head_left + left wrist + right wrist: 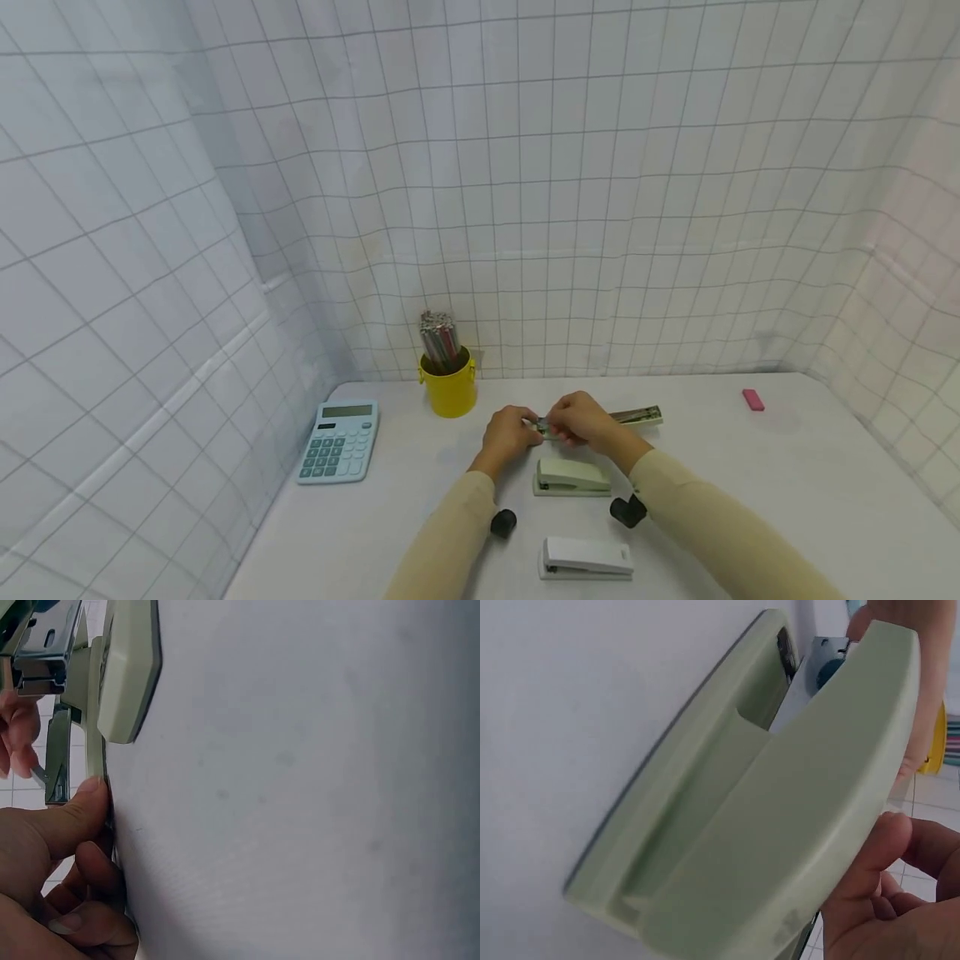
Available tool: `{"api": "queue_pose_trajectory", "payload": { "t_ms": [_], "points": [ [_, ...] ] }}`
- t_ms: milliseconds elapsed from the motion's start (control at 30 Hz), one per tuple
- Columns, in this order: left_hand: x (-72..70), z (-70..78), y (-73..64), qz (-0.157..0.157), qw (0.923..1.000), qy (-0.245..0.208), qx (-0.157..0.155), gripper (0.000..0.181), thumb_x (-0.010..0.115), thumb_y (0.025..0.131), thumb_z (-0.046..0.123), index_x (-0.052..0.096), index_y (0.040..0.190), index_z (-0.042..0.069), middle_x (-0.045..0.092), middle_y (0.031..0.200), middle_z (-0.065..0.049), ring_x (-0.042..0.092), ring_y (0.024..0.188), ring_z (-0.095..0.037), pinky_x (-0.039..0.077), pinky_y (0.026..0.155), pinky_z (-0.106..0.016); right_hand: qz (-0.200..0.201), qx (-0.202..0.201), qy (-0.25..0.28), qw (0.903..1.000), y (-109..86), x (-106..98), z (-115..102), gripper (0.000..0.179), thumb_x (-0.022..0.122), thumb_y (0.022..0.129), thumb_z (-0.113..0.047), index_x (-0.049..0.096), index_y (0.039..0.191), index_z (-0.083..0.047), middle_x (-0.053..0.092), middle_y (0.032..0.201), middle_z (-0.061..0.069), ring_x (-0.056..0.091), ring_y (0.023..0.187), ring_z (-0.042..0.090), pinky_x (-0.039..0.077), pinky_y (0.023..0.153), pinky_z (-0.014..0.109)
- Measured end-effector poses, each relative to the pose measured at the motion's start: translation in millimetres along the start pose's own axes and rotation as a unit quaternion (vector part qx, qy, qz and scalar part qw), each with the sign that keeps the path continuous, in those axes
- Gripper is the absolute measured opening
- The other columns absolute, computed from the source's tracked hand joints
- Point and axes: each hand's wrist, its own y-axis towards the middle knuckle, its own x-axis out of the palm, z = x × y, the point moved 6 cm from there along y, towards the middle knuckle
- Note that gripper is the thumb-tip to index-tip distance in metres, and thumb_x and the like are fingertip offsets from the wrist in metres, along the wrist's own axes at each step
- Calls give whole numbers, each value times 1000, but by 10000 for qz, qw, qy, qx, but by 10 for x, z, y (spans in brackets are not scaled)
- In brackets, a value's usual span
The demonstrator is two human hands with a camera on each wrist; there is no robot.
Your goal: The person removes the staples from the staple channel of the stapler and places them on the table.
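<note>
An opened pale green stapler lies at the back, its top swung over to the right. My left hand grips its front end, the thumb against the base and fingers curled beside it. At the magazine, my right hand pinches a small silvery strip of staples, partly hidden by the fingers. In the right wrist view, the right hand shows behind a second green stapler. That closed stapler stands on the table just in front of both hands.
Nearest me sits a white stapler. A light blue calculator lies at the left. Behind it to the right is a yellow bucket of pencils. One pink eraser-like block lies far right. A gridded curtain surrounds the table.
</note>
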Motion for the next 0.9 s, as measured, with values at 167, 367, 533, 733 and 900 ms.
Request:
{"api": "queue_pose_trajectory", "payload": {
  "t_ms": [167, 367, 533, 733, 900],
  "points": [
    [5, -1, 6, -1, 10000, -11, 31, 29, 86, 79, 17, 78, 105, 10, 68, 80, 1, 57, 75, -17, 49, 73, -38, 550, -338, -1055, 9923, 41, 21, -94, 8, 66, 94, -6, 67, 89, 0, 60, 69, 6, 56, 55, 12, 50, 49, 25],
    [-2, -21, 13, 1, 9999, -133, 76, 28, 86, 78, 16, 78, 104, 10, 67, 79, 1, 56, 74, -17, 47, 71, -37, 829, -444, -1502, 9842, 92, 72, -127, 5, 69, 92, -3, 66, 88, -2, 63, 71, 8, 60, 54, 13, 53, 50, 26],
    [-4, -31, 19, 30, 9998, -181, 123, 27, 87, 78, 17, 79, 103, 11, 68, 77, 1, 56, 71, -15, 47, 68, -34, 739, -599, -1650, 9817, 109, 113, -156, 17, 66, 90, -1, 67, 107, 4, 68, 74, 11, 62, 55, 14, 55, 53, 28],
    [8, -49, 32, 44, 9995, -273, 144, 28, 87, 78, 15, 79, 104, 11, 68, 78, 1, 55, 70, -14, 47, 67, -33, 586, -657, -1987, 9761, 105, 151, -187, 19, 65, 87, 3, 70, 105, 3, 67, 72, 8, 60, 56, 14, 54, 56, 28],
    [8, -62, 28, 88, 9991, -352, 204, 28, 87, 77, 15, 79, 104, 11, 66, 75, 0, 53, 68, -14, 44, 65, -33, 600, -730, -1970, 9758, 117, 115, -168, 18, 65, 87, 4, 69, 105, 4, 66, 73, 8, 59, 57, 15, 55, 56, 28]
  ]
}}
